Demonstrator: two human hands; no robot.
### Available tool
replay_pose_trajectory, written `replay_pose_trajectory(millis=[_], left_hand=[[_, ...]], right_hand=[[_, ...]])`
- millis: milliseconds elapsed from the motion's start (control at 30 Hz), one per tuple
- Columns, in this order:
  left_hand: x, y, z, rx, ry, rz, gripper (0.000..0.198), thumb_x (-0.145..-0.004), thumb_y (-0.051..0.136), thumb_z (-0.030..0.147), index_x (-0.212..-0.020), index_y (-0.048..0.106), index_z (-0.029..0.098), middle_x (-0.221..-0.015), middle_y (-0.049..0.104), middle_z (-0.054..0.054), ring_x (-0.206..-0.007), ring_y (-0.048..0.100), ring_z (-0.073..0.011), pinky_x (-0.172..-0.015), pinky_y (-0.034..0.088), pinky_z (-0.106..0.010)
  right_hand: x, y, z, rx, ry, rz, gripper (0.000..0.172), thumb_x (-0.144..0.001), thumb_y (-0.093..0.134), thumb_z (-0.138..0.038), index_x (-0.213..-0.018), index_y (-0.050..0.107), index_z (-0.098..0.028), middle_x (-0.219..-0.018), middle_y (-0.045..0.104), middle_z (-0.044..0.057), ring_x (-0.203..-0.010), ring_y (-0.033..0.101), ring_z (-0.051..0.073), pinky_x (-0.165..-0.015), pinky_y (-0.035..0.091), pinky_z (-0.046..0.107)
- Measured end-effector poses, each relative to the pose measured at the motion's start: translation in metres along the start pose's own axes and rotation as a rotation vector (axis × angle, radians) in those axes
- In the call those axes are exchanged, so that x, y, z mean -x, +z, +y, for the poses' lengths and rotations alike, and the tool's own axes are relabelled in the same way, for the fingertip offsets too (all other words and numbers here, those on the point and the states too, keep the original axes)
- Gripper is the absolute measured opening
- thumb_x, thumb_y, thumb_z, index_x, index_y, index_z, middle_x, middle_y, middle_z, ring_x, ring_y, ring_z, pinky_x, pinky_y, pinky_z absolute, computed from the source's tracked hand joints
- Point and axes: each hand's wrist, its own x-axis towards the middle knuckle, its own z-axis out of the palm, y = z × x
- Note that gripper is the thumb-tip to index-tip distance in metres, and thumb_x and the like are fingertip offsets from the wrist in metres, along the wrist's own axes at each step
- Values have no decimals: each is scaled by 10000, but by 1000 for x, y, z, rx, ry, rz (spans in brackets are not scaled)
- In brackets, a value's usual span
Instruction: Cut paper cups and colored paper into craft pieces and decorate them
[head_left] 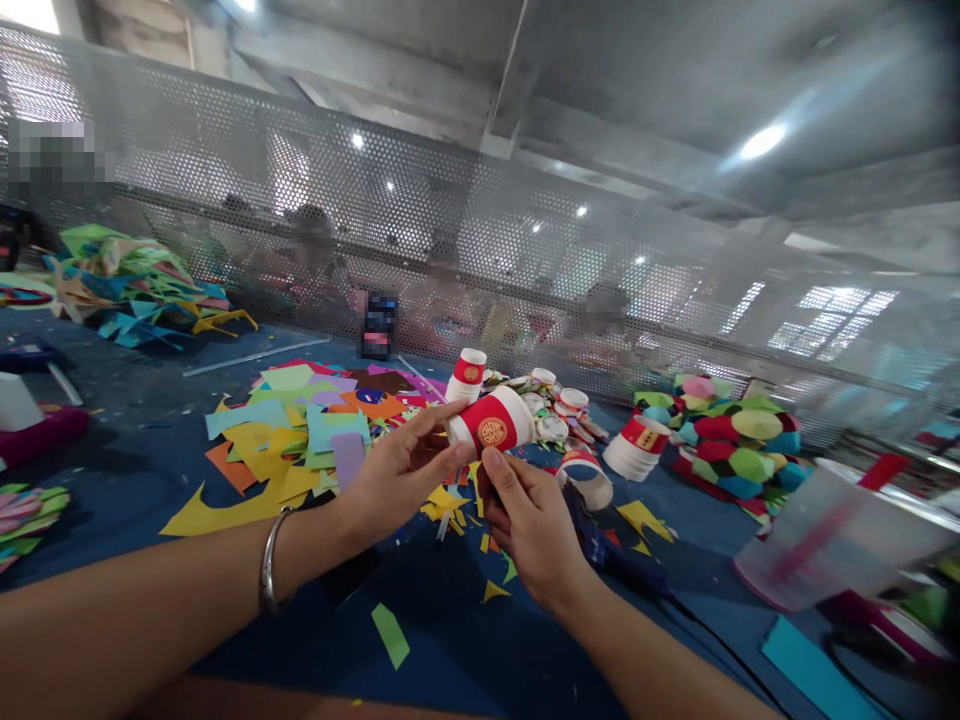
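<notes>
A red and white paper cup point(504, 424) with a round gold label is held tilted on its side between both hands. My left hand point(409, 470) grips its left end with thumb and fingers. My right hand point(529, 520) has its thumb on the lower side of the cup, fingers curled beneath. Behind it stands another red and white cup point(469, 372). To the right, a stack of cups point(637, 446) leans, and a cut cup ring point(589, 480) lies by a dark blue corded tool point(626, 565).
Coloured paper scraps point(285, 440) spread over the blue table point(300, 630). Colourful paper pieces point(739, 440) are piled at right, near a translucent bucket point(832, 530). More cut paper point(135, 285) is heaped at far left. A perforated metal screen point(420, 230) and a phone point(379, 325) stand behind.
</notes>
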Motion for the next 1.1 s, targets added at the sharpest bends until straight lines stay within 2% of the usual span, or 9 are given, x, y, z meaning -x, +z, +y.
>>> replay_pose_trajectory(millis=[133,200,400,633,733,933,1100], left_hand=[[0,4,0,158,-173,99,511,-864,659,398,-1297,487,189,-1042,682,-72,-941,658,-193,-876,541,-360],[-1,4,-1,205,-198,124,463,-841,690,392,-1213,517,178,-978,691,-60,-896,662,-182,-865,542,-350],[-2,0,1,135,-91,16,317,-853,654,345,-1107,557,181,-1002,704,-83,-943,667,-209,-891,523,-385],[0,0,-3,-5,-16,6,298,-852,639,363,-1080,542,198,-1016,701,-97,-909,664,-211,-815,541,-365],[1,1,-9,-24,28,6,330,-866,635,368,-1128,530,197,-1066,690,-107,-968,656,-222,-821,545,-355],[9,1,-12,-233,70,74,418,-878,637,331,-1260,520,211,-1114,671,-92,-996,659,-227,-883,549,-366],[10,5,-5,-140,91,40,432,-872,655,319,-1259,497,213,-1188,646,-100,-1071,646,-239,-938,542,-391]], right_hand=[[-2,0,2,24,-15,-14,456,-876,603,-591,-679,485,-197,-435,307,-109,-359,219,41,-337,160,164],[-3,0,4,33,-17,-19,462,-877,599,-592,-669,479,-198,-434,297,-111,-354,218,41,-336,161,166],[0,0,4,41,-9,-23,479,-877,578,-617,-666,463,-202,-436,271,-115,-357,206,41,-340,159,172],[2,-1,6,56,-20,-13,492,-866,582,-632,-655,475,-200,-437,292,-107,-358,216,45,-335,167,171],[3,-1,6,56,-16,2,492,-861,586,-638,-663,487,-198,-441,288,-108,-366,221,47,-337,172,167],[4,1,6,44,-17,5,498,-857,587,-642,-660,483,-197,-437,295,-108,-365,216,44,-340,171,166],[2,0,3,33,-32,-5,475,-858,597,-627,-675,498,-200,-450,315,-101,-365,227,49,-341,174,177]])
